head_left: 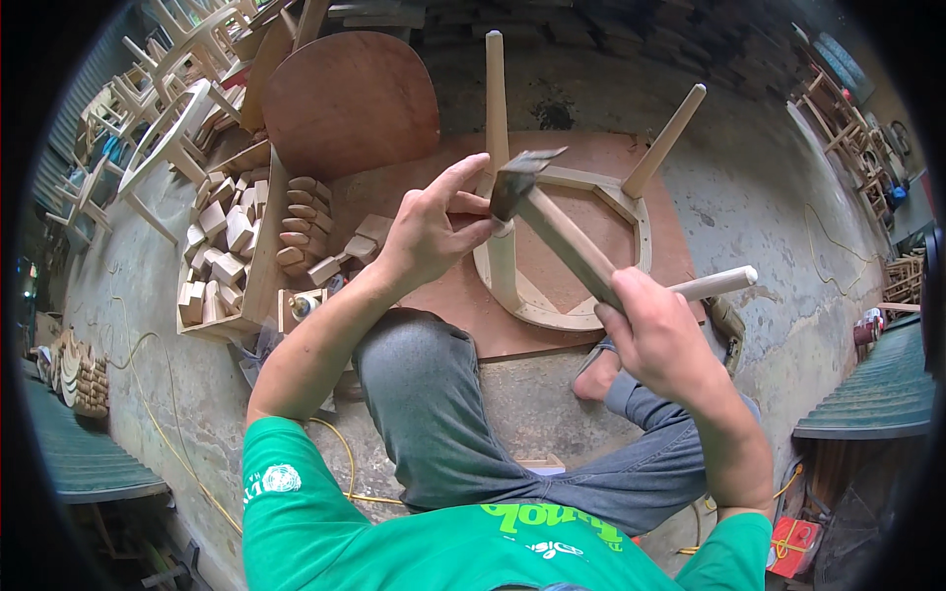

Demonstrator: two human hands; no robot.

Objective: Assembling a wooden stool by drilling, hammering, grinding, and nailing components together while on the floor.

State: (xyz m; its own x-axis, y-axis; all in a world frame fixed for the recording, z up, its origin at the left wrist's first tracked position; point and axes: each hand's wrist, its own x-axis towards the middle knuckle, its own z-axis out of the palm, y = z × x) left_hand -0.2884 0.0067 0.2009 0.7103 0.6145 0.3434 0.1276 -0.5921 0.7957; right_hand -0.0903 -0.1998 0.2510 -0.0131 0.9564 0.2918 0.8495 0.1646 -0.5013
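My right hand [655, 325] is wrapped round the wooden handle of a hammer [572, 241], whose dark metal head is raised beside my left fingers. My left hand [434, 227] is at the top end of the nearest wooden leg [503, 271], index finger stretched out, thumb and other fingertips close together. What those fingertips pinch, if anything, is partly hidden by the hammer head. Below is an upside-down round wooden stool frame [557, 313], several tapered legs sticking up from its ring. It rests on a brown board [434, 300] on the floor.
To the left stands a wooden box [258, 295] of cut blocks, with more blocks [365, 241] beside it. A round-edged brown panel [345, 103] leans behind. Chair frames [177, 128] are piled at far left. A yellow cord [163, 433] crosses the floor. Green-topped surfaces [867, 394] flank me.
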